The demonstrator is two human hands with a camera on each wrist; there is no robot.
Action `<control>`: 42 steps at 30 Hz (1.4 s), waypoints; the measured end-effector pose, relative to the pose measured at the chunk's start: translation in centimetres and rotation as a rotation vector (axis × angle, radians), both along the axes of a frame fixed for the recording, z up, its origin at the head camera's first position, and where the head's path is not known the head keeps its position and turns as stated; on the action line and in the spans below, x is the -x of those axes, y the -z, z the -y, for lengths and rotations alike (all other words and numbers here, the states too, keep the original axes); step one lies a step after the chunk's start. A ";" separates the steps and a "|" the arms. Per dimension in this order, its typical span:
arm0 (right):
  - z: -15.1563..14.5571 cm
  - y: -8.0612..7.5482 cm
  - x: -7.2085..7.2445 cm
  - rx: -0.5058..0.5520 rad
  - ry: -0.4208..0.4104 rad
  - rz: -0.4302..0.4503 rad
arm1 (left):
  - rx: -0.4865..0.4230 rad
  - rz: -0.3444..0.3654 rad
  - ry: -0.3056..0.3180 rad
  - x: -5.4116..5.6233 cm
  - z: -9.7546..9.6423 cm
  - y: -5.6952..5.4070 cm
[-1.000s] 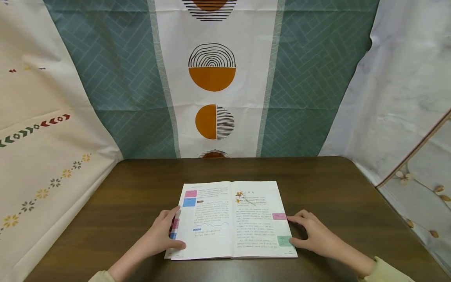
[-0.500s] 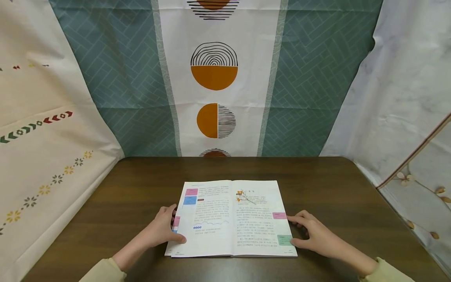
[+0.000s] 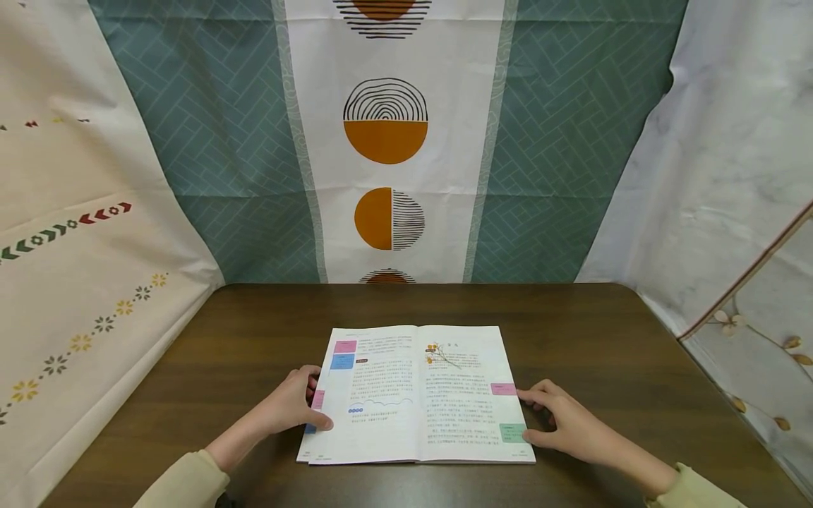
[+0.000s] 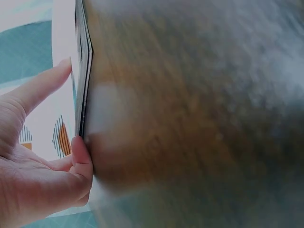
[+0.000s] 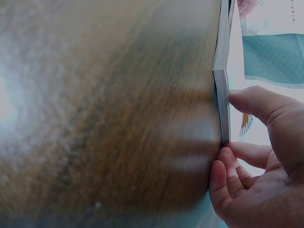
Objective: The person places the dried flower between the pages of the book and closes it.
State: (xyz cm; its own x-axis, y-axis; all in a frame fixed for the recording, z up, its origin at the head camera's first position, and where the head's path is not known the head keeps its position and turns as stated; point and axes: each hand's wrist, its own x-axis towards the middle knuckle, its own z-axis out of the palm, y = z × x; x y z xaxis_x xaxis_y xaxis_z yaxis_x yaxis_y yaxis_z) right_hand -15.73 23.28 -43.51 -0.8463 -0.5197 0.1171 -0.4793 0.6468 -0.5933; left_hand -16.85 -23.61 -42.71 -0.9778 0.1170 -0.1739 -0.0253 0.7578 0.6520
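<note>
An open book [image 3: 387,441] with printed text lies flat on the table, pink, blue and green labels showing on its pages. My left hand [image 3: 288,403] holds its left edge, the thumb on the page and the fingers curled beside the edge. At the opposite side, my right hand [image 3: 565,427] rests its thumb on the green label, its index finger reaching the edge at the pink one. In the left wrist view, a fingertip meets the book's side [image 4: 83,95]. The right wrist view shows the thumb over the page block [image 5: 223,107], the other fingers bent below.
The brown wooden table [image 3: 254,317] extends around the book. Behind it hangs a green and white patterned cloth [image 3: 394,176]. A cream cloth [image 3: 95,282] borders the left side and a marbled one [image 3: 730,176] the right.
My left thumb has drawn slightly outward along the page, the fingers have curled in more, and the left sleeve has shifted into view. My right hand and the book look the same.
</note>
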 end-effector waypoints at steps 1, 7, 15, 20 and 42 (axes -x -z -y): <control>0.0 0.0 0.0 -0.001 0.002 0.004 | -0.002 0.001 0.000 0.0 0.0 0.0; 0.0 -0.1 0.0 -0.004 -0.003 0.003 | -0.012 -0.016 0.012 -0.4 -0.1 -0.3; 0.0 0.0 0.0 0.004 0.000 -0.006 | 0.002 -0.032 0.021 -0.2 -0.3 -0.7; -0.1 0.0 0.2 0.004 -0.006 -0.004 | -0.042 -0.016 -0.005 -0.1 -0.4 -0.4; -0.4 0.4 0.1 0.031 -0.027 0.041 | -0.178 -0.043 0.041 0.3 0.0 -2.4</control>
